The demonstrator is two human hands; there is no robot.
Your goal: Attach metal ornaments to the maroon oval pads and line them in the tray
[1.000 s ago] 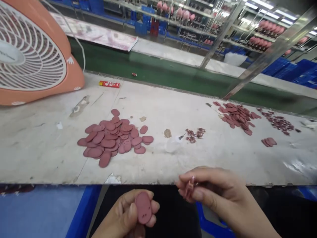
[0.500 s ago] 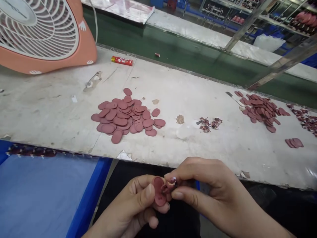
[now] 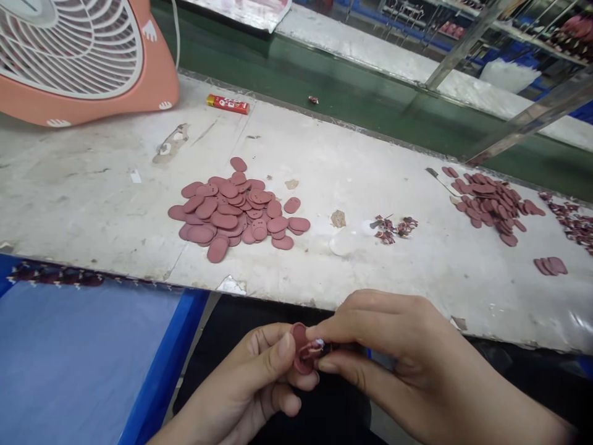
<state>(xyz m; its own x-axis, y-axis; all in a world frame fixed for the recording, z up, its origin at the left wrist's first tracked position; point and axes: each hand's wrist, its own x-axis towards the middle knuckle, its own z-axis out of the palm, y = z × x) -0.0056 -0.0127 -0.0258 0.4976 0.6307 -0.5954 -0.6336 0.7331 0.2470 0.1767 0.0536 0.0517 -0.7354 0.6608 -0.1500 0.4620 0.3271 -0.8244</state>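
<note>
Between thumb and fingers, my left hand (image 3: 264, 371) pinches a dark red oval disc (image 3: 300, 337) with a raised rim, below the table's front edge. My right hand (image 3: 389, 352) is closed on a small painted figurine (image 3: 315, 346), pressed against the disc's face. The fingers partly hide both pieces, so how they join cannot be made out. On the white table beyond lies a loose pile of similar oval discs (image 3: 227, 220), some with small holes. Right of it sits a small cluster of painted figurines (image 3: 393, 228).
An orange fan (image 3: 88, 102) stands at the back left, near a red tube (image 3: 228, 104). Farther right are another disc pile (image 3: 491, 201), a short row of discs (image 3: 550, 266) and more figurines (image 3: 569, 222). A blue-edged bin (image 3: 162, 364) is at lower left, a green belt (image 3: 370, 111) behind.
My right hand has brought the figurine closer against the disc, and the disc has turned slightly in my left fingers. A small piece on the green belt has shifted right.
</note>
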